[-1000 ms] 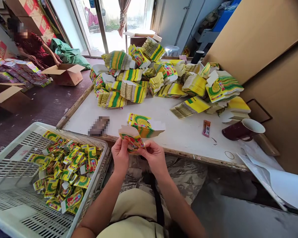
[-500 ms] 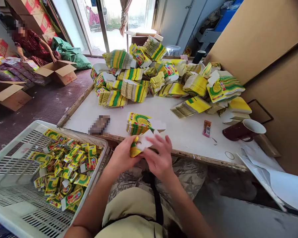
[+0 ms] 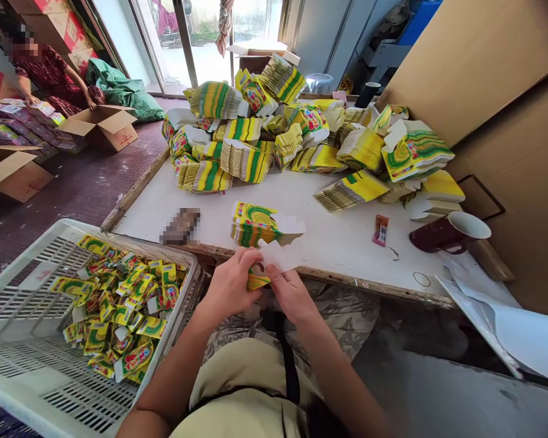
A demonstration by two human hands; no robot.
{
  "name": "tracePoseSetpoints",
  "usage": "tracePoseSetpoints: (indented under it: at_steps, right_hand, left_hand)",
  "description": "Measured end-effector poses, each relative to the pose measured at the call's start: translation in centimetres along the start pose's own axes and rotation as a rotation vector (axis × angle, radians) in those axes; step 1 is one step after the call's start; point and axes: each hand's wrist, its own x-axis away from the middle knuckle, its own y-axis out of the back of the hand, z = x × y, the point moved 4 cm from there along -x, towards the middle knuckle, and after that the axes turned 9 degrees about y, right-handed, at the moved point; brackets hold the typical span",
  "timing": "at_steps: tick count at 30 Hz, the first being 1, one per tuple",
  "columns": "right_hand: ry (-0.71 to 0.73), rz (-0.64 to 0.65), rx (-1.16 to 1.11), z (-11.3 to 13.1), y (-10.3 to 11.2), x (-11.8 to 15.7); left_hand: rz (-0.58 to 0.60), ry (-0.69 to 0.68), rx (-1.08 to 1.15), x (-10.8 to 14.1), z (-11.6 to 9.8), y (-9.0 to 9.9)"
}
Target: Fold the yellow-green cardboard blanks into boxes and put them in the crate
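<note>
Between my two hands is a small yellow-and-green cardboard box [image 3: 257, 281] with white flaps standing up. My left hand [image 3: 232, 285] is closed round its left side. On the right, my right hand [image 3: 292, 295] pinches a white flap [image 3: 278, 255] between thumb and fingers. Just beyond them, at the table's front edge, lies a stack of flat printed cartons [image 3: 253, 224]. To my left, a white plastic crate [image 3: 50, 359] holds many folded small boxes [image 3: 132, 307] in a loose heap.
Bundles of flat cartons [image 3: 246, 161] cover the back of the white table [image 3: 283, 191]. A dark red mug [image 3: 438, 237], a small wrapped packet [image 3: 380, 231] and a rubber band [image 3: 421, 279] lie right. Cardboard sheets lean at the right. A person [image 3: 50, 79] sits by open boxes, far left.
My right hand's fingers have come down and closed on the white flap. The box in my hands has shifted slightly right. The camera view has moved a little.
</note>
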Motion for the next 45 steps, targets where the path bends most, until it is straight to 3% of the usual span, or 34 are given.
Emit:
tracePoseSetpoints:
  at_steps: [6,9,12,14,17,23,27,34,37,41,45]
  right_hand:
    - [0.169,0.072,0.299,1.2,-0.5,0.7]
    - [0.34,0.142,0.55,2.0,-0.7,1.1]
    - [0.534,0.167,0.709,2.2,-0.6,1.3]
    - [0.592,0.092,0.696,2.1,-0.1,1.1]
    - [0.595,0.028,0.668,1.6,0.7,0.8]
    - [0.596,0.234,0.751,1.9,1.0,0.5]
    - [0.475,0.352,0.724,3.0,1.7,-0.2]
    - [0.36,0.1,0.573,2.2,0.9,-0.8]
    - [0.334,0.194,0.531,1.4,-0.1,-0.9]
    - [0.322,0.294,0.666,0.9,-1.4,-0.9]
    - [0.381,0.34,0.764,1.5,-1.4,-1.9]
  left_hand:
    - [0.063,0.082,0.06,0.0,0.3,-1.1]
    - [0.098,0.049,0.067,-0.1,0.3,-1.8]
    - [0.031,0.012,0.058,-0.2,0.2,-1.9]
    - [-0.062,0.06,0.03,0.0,0.3,-1.4]
    - [-0.139,0.124,-0.056,0.4,0.5,-0.4]
    - [-0.13,0.069,-0.024,0.3,1.1,1.5]
    - [-0.07,0.015,-0.026,-0.4,0.8,1.8]
    - [-0.125,0.055,-0.099,-0.4,0.7,2.2]
    - [-0.125,0.104,-0.059,0.1,1.3,2.0]
    - [-0.177,0.174,-0.07,0.5,1.7,2.0]
    - [-0.055,0.254,-0.097,1.5,4.0,4.7]
